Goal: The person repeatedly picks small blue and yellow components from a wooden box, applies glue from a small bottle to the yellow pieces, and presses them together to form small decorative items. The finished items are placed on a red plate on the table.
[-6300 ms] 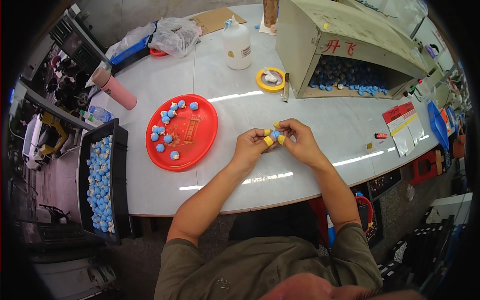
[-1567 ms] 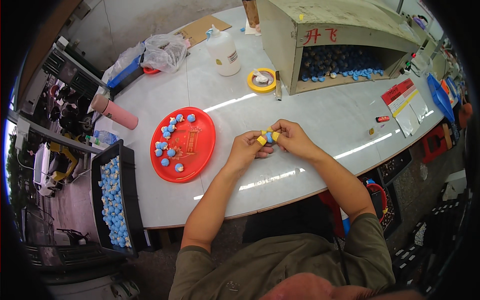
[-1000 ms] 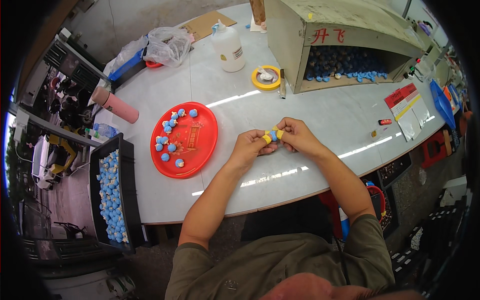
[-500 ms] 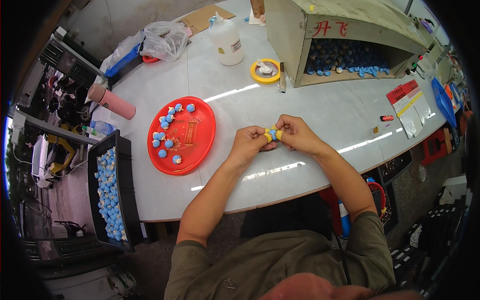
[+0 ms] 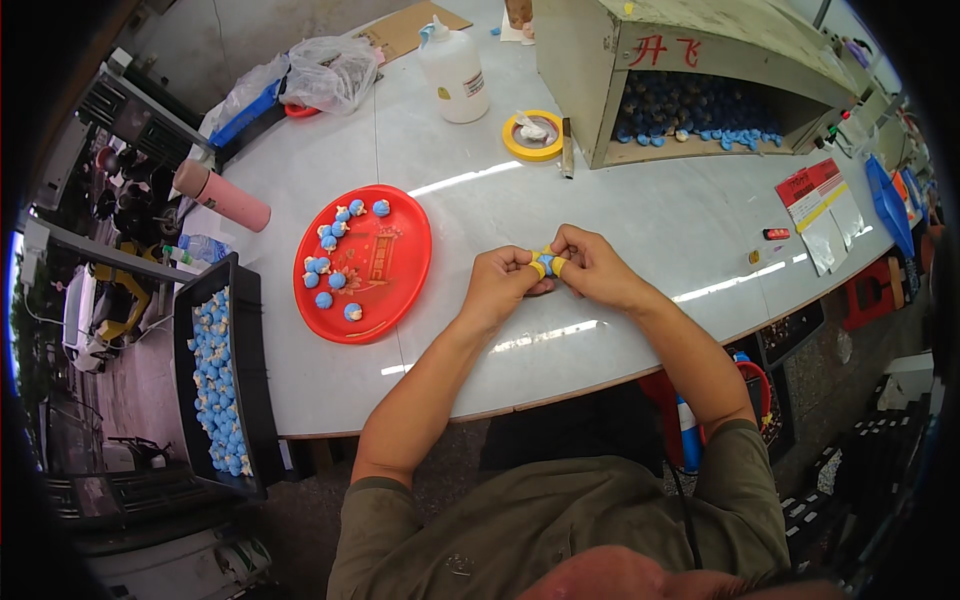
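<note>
Above the table, my left hand (image 5: 501, 283) and my right hand (image 5: 598, 272) meet, fingertips pinching a small blue piece (image 5: 546, 262) from both sides. Yellow wraps cover some of the fingertips. Most of the piece is hidden by the fingers, so its full shape does not show. To the left of my hands lies a round red tray (image 5: 398, 290) with several small blue-and-cream balls (image 5: 325, 240) along its left side.
A black bin (image 5: 262, 400) full of similar balls stands beyond the table's left edge. Farther back are a pink bottle (image 5: 230, 198), a white jug (image 5: 456, 80) and a yellow tape roll (image 5: 516, 149). An open-fronted cabinet (image 5: 575, 85) holds many blue pieces.
My hands stay together on the blue piece, with only slight finger movement. The whole view has shifted a little; nothing on the table has visibly moved.
</note>
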The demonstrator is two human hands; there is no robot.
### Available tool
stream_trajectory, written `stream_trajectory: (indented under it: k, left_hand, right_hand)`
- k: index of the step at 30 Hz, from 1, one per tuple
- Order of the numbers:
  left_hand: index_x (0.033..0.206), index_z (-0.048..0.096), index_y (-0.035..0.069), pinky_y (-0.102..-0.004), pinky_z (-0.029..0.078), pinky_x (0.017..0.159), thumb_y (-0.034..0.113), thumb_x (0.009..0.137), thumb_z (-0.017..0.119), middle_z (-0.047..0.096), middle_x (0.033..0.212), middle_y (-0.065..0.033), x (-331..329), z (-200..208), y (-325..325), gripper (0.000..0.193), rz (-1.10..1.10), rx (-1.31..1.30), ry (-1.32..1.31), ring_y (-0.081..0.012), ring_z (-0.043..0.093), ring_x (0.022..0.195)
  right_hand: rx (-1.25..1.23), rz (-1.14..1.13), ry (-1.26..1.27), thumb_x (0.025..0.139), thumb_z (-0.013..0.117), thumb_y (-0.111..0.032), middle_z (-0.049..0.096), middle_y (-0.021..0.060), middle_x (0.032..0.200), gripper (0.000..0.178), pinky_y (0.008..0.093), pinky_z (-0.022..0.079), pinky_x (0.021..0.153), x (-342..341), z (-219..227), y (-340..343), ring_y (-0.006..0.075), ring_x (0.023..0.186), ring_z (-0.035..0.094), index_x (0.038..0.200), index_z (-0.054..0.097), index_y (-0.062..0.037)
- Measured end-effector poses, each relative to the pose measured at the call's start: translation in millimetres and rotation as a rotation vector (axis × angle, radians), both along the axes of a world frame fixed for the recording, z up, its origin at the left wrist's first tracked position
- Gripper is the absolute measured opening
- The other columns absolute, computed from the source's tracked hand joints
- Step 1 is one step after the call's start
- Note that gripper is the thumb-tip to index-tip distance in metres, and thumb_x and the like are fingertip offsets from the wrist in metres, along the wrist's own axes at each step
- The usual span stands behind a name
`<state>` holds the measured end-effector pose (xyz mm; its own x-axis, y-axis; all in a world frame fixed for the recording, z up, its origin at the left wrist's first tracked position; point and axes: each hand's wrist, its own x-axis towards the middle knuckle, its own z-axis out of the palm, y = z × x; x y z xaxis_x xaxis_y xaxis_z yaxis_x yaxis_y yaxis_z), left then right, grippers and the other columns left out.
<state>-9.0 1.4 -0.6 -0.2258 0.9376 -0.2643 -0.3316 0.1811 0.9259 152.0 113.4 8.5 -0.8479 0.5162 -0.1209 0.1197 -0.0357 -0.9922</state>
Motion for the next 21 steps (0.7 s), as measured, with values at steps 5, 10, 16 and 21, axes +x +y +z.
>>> stream_trajectory:
  k: [5, 10, 16, 21]
  left_hand:
    - [0.102, 0.063, -0.007, -0.0283, 0.061, 0.078, -0.001, 0.092, 0.060, 0.069, 0.100, -0.0153, 0.2, -1.1, 0.2, 0.012, 0.003, 0.003, 0.003, -0.0221, 0.073, 0.085]
    - [0.103, 0.062, -0.007, -0.0284, 0.061, 0.078, 0.000, 0.093, 0.060, 0.069, 0.100, -0.0147, 0.6, -0.1, 1.0, 0.012, -0.002, -0.007, 0.006, -0.0221, 0.073, 0.085]
    - [0.103, 0.061, -0.006, -0.0282, 0.061, 0.078, -0.001, 0.093, 0.059, 0.069, 0.100, -0.0142, 2.6, -1.0, 0.6, 0.012, 0.016, 0.014, 0.021, -0.0223, 0.073, 0.085]
    - [0.104, 0.060, -0.007, -0.0287, 0.061, 0.078, -0.001, 0.093, 0.058, 0.068, 0.102, -0.0151, 3.3, -5.9, 2.3, 0.013, 0.019, 0.048, 0.016, -0.0230, 0.073, 0.087]
  right_hand:
    - [0.033, 0.002, -0.005, 0.086, 0.052, 0.004, 0.059, 0.0030, 0.082, 0.014, 0.0217, 0.039, 0.053, -0.6, 1.4, -0.9, 0.0038, 0.067, 0.051, 0.099, 0.054, 0.0006]
    - [0.049, 0.001, -0.004, 0.086, 0.052, 0.004, 0.059, 0.0029, 0.083, 0.013, 0.0220, 0.042, 0.056, -0.3, -1.7, 0.9, 0.0045, 0.068, 0.052, 0.099, 0.054, 0.0009]
    - [0.130, -0.042, 0.061, 0.086, 0.052, 0.003, 0.059, 0.0031, 0.081, 0.013, 0.0220, 0.044, 0.059, -2.9, -16.4, -0.2, 0.0052, 0.070, 0.053, 0.099, 0.055, 0.0018]
    - [0.205, -0.041, 0.045, 0.086, 0.052, 0.003, 0.061, 0.0047, 0.081, 0.017, 0.0235, 0.045, 0.061, -0.7, -8.3, 1.2, 0.0064, 0.070, 0.055, 0.102, 0.055, 0.0036]
